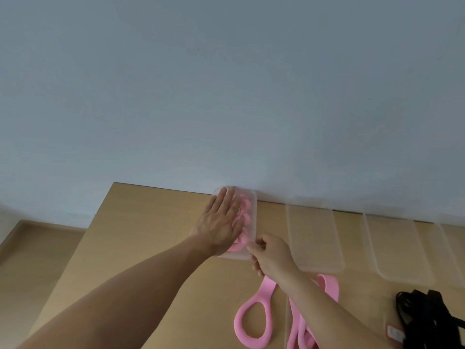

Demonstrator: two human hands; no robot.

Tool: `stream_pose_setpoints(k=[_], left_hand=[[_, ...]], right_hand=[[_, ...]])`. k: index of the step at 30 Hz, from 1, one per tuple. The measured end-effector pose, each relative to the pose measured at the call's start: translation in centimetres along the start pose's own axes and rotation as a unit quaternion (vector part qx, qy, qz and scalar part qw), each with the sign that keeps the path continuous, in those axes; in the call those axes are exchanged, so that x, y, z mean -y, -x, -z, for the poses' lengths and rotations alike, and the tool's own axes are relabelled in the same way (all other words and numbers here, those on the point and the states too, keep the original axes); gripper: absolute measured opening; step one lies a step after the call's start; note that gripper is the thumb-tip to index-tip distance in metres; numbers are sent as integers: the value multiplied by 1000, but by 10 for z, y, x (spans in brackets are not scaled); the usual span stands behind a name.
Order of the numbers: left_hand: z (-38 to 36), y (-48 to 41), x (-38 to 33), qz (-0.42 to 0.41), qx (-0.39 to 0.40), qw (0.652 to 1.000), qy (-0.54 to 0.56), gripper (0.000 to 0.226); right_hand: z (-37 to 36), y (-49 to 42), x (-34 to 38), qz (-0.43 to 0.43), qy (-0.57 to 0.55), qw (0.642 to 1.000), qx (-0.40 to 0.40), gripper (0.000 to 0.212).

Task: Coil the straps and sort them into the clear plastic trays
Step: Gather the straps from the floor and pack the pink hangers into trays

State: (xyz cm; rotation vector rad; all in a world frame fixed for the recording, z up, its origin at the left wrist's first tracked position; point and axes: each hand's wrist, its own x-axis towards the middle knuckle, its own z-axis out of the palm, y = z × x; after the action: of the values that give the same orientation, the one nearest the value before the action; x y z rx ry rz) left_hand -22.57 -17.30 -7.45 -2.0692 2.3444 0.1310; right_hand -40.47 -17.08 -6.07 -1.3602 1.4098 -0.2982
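A clear plastic tray (253, 210) lies at the table's back edge with several coiled pink straps (245, 217) inside. My left hand (221, 222) presses flat on those coils, fingers straight. My right hand (270, 255) pinches the tray's near right corner. Loose pink straps (253, 321) lie uncoiled on the table below my right wrist, one forming a big loop. A tangle of black straps (427, 321) sits at the lower right.
Two more clear trays (313, 238) (395, 250) lie in a row to the right along the wall, and part of another (453, 255) shows at the frame edge. The wooden table (141, 235) ends at the left. A grey wall rises behind.
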Motion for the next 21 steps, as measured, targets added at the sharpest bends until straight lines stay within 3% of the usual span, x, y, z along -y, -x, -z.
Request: stream_pose_setpoints(k=[8,13,17,21], left_hand=[[10,0,-7,31,29,999,-12,63],[13,5,-10,-21,-10,1000,-8,56],[9,6,-12,34,41,999,8,58],[6,17,-18,59,25,997,37,58]], right_hand=[[-5,12,-2,-12,-75,997,-26,20],[-11,15,1,2,-40,997,-61,19],[-14,15,4,-10,-25,996,-80,16],[-18,14,6,-18,-37,995,-88,16]])
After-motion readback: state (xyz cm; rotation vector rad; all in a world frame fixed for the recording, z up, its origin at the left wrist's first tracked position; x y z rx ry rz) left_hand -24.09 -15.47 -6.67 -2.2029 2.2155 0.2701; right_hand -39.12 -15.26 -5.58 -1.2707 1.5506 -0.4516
